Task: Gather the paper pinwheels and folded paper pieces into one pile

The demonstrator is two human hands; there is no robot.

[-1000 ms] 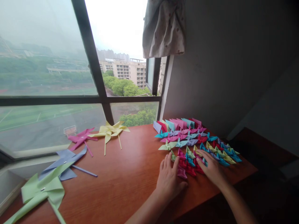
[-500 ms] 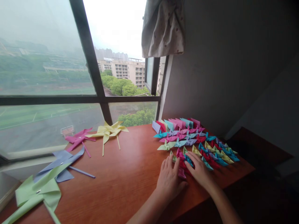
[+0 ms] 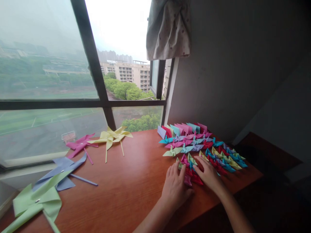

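My left hand [image 3: 175,184] lies low over the table with its fingers stretched out, its fingertips at the left side of a cluster of small folded paper boats. A pale green boat [image 3: 179,165] shows at those fingertips. Across the cluster is my right hand [image 3: 208,174], thumb and fingers spread, nothing visibly gripped. Between both hands sit a magenta boat [image 3: 184,159], another green boat [image 3: 191,159] and a red boat [image 3: 196,179]. A pink boat [image 3: 187,180] is partly hidden behind my left hand. Whether my fingertips touch the paper is hard to tell.
Rows of paper cranes [image 3: 186,148] and more boats [image 3: 228,160] stand behind and right of my hands. Upright folded papers [image 3: 184,128] line the back. Paper pinwheels, yellow [image 3: 110,137], pink [image 3: 79,144], blue [image 3: 63,170] and green [image 3: 36,202], lie along the window side.
My right hand has moved slightly up and right, away from my left hand, uncovering more of the green and red boats between them. My left hand stays nearly in place.
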